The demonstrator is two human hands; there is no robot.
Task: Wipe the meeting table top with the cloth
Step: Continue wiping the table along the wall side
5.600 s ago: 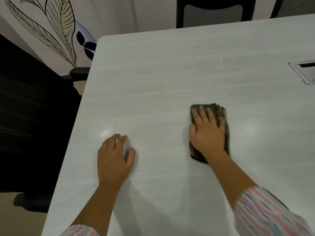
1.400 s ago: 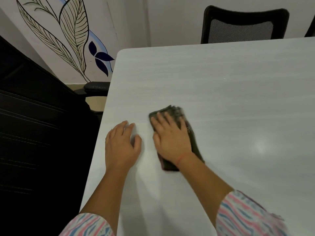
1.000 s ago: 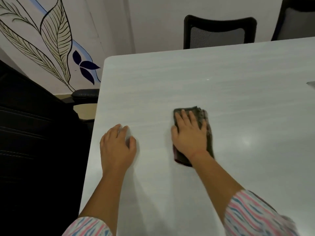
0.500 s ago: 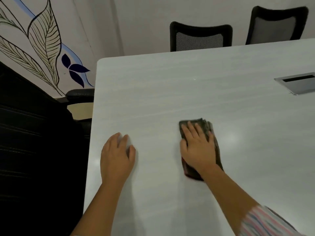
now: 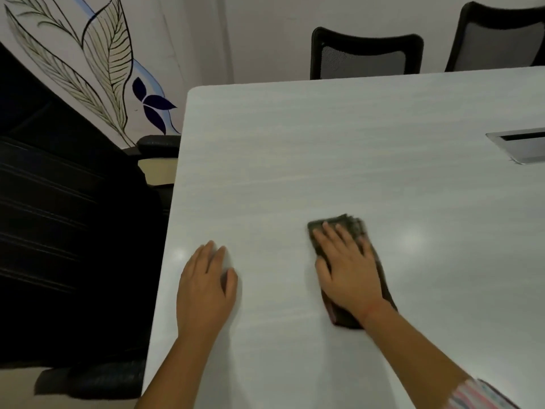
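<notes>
I'm pressing the cloth [image 5: 355, 228] under my flat right hand [image 5: 349, 271], with my left hand [image 5: 206, 286] lying spread left of the cloth. I'm judging most of the tabletop [image 5: 295, 157] beyond the cloth unwiped.

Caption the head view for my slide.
Right hand presses a dark folded cloth on the pale grey meeting table; left hand rests flat.

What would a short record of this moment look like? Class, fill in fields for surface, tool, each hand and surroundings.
Surface: pale grey wood-grain meeting table top
Tool: dark folded cloth, lying flat on the table
Right hand: pressed flat on the cloth, fingers straight
Left hand: flat on the bare table, left of the cloth, not touching it
Inset: silver rectangular cable hatch at the right edge of view
Surroundings: two black mesh-back chairs at the far side
</notes>
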